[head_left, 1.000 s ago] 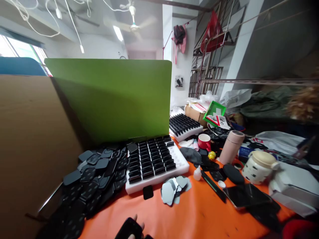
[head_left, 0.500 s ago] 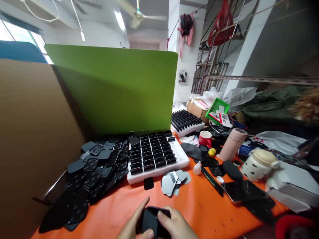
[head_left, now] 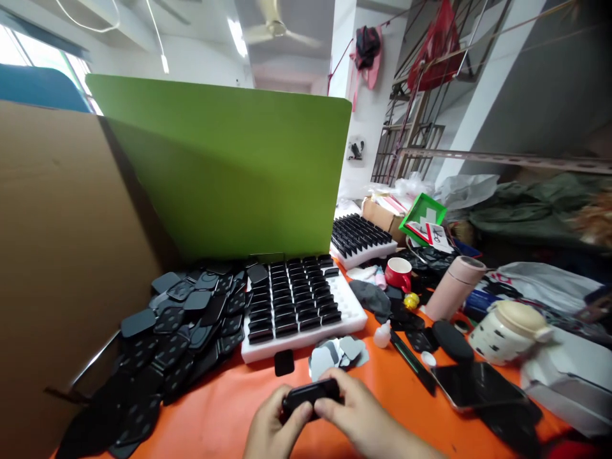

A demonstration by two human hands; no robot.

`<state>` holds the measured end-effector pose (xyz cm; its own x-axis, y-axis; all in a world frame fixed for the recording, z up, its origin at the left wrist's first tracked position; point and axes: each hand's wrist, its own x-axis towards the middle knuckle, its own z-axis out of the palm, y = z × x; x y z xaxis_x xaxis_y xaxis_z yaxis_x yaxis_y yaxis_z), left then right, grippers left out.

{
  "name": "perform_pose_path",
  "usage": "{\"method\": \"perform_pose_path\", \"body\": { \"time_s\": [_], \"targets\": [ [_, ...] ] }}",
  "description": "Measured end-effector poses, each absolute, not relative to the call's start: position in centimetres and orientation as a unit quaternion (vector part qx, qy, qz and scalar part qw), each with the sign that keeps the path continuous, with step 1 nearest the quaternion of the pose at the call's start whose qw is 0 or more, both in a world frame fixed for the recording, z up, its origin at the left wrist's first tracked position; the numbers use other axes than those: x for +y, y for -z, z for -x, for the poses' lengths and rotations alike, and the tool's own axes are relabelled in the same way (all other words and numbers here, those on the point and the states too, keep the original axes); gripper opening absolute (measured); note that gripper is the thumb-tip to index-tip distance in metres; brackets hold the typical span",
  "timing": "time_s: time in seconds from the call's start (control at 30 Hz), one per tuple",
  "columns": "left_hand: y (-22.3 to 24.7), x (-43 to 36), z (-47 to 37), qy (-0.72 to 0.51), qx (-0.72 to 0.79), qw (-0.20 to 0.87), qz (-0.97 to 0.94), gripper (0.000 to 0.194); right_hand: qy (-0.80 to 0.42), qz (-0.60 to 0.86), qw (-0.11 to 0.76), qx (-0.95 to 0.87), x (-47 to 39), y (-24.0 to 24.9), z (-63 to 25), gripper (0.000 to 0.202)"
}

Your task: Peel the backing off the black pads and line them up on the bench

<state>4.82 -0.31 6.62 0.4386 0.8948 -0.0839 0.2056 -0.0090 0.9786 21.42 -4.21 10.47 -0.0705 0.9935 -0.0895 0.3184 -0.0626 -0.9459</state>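
A green panel [head_left: 229,166] stands upright across the upper left and centre of the frame, with a brown board [head_left: 62,255] down the left edge. An orange cover [head_left: 205,408] spreads over the work surface along the bottom. At lower left lies a heap of flat black pieces [head_left: 182,319], some plain and some dotted, overlapping unevenly. Just beside it, at the centre, a white tray [head_left: 268,352] bears black slabs on edge in rows, its right part showing bare slots.

The left hand [head_left: 272,421] and right hand [head_left: 356,408] meet at bottom centre. The left is curled closed around the left end of a black case [head_left: 310,396], its thumb on the near side; the right grips the other end between thumb and bent fingers.

A dark phone [head_left: 478,384], a cream jar [head_left: 507,331] and a pink flask [head_left: 454,290] occupy the lower right. Grey flat pieces [head_left: 327,358] lie just beyond the hands.

The black case is small, dark and rounded at its corners, with a glossy edge; it is held edge-up and slightly tilted, its right end higher in the frame. Any markings are too small to tell. Smaller still are a loose black square [head_left: 284,363] near the tray's front and a white dropper bottle [head_left: 382,334] right of the grey pieces.
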Motion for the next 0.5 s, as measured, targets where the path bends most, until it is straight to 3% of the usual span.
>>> {"method": "perform_pose_path", "body": {
  "time_s": [0.1, 0.2, 0.27, 0.5],
  "targets": [
    [-8.5, 3.5, -6.8, -0.317, 0.371, 0.515, -0.704, 0.026, -0.238, 0.602, 0.252, -0.719, -0.8, -15.1, -25.4, 0.016],
    [-10.9, 9.4, -8.9, -0.325, 0.351, 0.368, -0.797, 0.04, -0.059, 0.635, 0.155, -0.754, 4.9, -19.7, -29.9, 0.025],
    [-12.1, 13.6, -10.6, -0.3, 0.345, 0.224, -0.861, 0.041, -0.006, 0.651, 0.112, -0.751, 9.6, -21.3, -32.4, 0.029],
    [-11.2, 23.8, -16.8, -0.271, 0.321, 0.152, -0.895, 0.046, -0.028, 0.641, 0.017, -0.767, 21.8, -17.8, -35.9, 0.02]
  ]
}}
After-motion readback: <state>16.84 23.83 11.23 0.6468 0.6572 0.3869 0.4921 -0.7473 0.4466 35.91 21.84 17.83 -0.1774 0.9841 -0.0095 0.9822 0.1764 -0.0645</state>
